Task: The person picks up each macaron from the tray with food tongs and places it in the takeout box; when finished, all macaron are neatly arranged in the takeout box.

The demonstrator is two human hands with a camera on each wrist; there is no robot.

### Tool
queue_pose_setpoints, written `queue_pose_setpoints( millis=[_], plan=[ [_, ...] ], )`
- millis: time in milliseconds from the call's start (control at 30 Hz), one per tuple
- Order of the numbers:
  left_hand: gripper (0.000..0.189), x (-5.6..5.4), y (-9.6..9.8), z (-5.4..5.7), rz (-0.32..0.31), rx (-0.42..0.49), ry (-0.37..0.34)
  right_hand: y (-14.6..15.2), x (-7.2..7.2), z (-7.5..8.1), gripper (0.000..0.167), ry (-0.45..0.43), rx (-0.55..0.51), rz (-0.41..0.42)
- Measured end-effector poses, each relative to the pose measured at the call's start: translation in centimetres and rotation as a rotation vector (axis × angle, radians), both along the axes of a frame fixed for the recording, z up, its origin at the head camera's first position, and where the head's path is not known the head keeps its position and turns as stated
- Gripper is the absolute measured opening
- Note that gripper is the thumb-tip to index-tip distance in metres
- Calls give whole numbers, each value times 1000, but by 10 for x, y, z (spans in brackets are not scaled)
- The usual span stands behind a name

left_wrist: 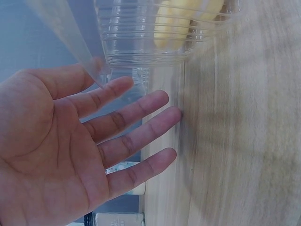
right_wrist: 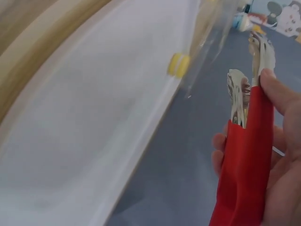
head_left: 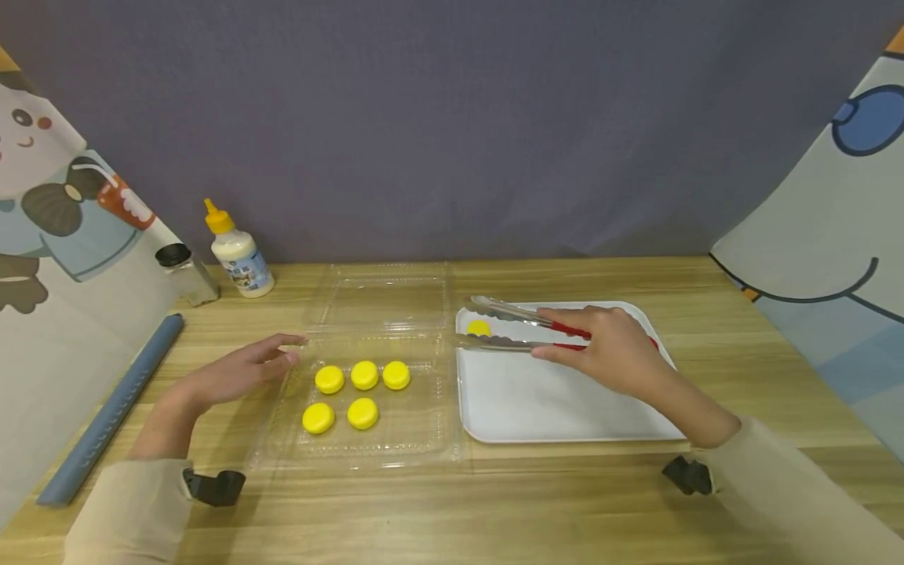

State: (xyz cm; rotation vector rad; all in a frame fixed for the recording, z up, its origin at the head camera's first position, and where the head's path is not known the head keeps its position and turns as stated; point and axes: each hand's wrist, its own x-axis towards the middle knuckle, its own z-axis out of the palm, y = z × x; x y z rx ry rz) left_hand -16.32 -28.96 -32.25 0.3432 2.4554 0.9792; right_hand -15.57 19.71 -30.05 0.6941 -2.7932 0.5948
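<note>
A hinged clear plastic box [head_left: 431, 392] lies opened, with several yellow macarons [head_left: 363, 375] in its near half. Beside its left edge is my left hand [head_left: 243, 369], thumb and index finger right at the rim. In the left wrist view, its other fingers [left_wrist: 146, 134] are spread and straight. My right hand [head_left: 614, 349] grips metal tongs [head_left: 512, 312] by their red handles [right_wrist: 244, 165], arms spread apart. The tongs hover over the left end of a white tray [head_left: 558, 400]. One yellow macaron [right_wrist: 178, 65] sits on that tray near its edge, apart from the tong tips.
At the back left stand a squeeze bottle [head_left: 242, 259] with a yellow nozzle and a small clear jar [head_left: 189, 278] with a black lid. A blue-grey rod [head_left: 113, 408] lies along the table's left side. A grey cloth [head_left: 452, 141] hangs behind; printed cloths flank both sides.
</note>
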Motion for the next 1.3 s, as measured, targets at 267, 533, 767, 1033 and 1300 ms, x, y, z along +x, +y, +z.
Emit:
queue_pose_setpoints(
  millis=[267,533,767,1033,1300],
  plan=[
    [61,1,0,1,-6,7,1,16,-11,-14,52,13,16,-23],
    [61,1,0,0,-5,9,6,20,-26,-30,51,-66,14,-54],
    [60,1,0,0,-5,4,13,14,-33,-35,52,-52,68,-59],
    [61,1,1,-1,6,11,1,7,-34,-40,51,-39,97,-61],
    [60,0,0,-1,3,20,-4,7,-33,-43,44,17,88,-72]
  ],
)
